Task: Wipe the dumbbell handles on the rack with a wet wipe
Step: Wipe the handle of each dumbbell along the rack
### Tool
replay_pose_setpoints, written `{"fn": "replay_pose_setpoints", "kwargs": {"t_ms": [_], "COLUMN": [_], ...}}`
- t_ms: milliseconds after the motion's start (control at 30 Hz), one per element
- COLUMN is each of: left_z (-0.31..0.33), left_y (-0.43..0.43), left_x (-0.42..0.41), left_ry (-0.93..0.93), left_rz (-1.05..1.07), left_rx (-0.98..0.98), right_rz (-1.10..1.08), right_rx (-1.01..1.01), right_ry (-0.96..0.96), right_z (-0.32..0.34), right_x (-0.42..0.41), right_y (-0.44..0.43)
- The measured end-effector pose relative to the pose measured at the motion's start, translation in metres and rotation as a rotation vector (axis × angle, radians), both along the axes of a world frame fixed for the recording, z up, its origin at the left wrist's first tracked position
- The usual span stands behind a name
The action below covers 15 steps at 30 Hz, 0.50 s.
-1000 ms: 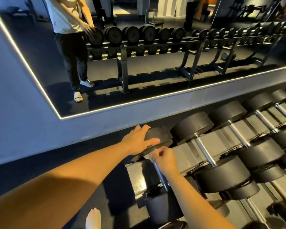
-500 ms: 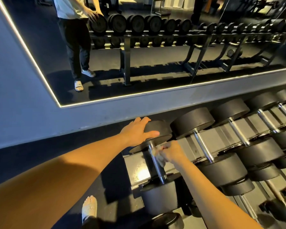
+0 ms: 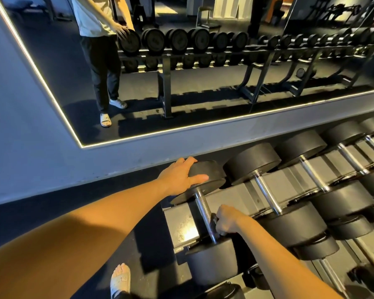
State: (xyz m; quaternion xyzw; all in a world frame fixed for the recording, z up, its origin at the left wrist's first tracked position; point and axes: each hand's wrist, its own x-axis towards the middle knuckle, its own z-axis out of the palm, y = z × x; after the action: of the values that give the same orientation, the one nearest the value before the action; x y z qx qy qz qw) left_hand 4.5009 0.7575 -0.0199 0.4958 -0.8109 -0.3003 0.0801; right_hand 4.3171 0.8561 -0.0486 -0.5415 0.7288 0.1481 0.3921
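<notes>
Gripping dumbbell handle (image 3: pixel 203 203) with right hand (image 3: pixel 227 221), left hand (image 3: pixel 177 178) resting open on far head (image 3: pixel 212 171)

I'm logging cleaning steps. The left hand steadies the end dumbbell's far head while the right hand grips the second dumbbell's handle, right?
Not the second. The head view shows the right hand gripping the handle of the same end dumbbell, at its near end. The left hand does rest on the far head.

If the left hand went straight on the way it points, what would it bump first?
Probably the next dumbbell's far head, just past the end dumbbell's head that the left hand rests on; depth is hard to judge.
</notes>
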Motion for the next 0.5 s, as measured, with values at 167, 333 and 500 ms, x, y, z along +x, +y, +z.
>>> {"fn": "replay_pose_setpoints", "kwargs": {"t_ms": [167,333,500], "left_z": [0.001,0.002,0.001], "left_y": [0.0,0.001,0.0], "left_x": [0.0,-0.001,-0.001], "left_ry": [-0.024,-0.02,-0.027], "left_rz": [0.001,0.009,0.0], "left_rx": [0.006,0.009,0.008], "right_rz": [-0.505,-0.406,0.028], "right_rx": [-0.208,-0.397,-0.143], "right_ry": [-0.312,-0.35,-0.001], "right_z": [-0.001,-0.002,0.0], "right_x": [0.004,0.018,0.004], "right_y": [-0.014,-0.021,-0.003]}}
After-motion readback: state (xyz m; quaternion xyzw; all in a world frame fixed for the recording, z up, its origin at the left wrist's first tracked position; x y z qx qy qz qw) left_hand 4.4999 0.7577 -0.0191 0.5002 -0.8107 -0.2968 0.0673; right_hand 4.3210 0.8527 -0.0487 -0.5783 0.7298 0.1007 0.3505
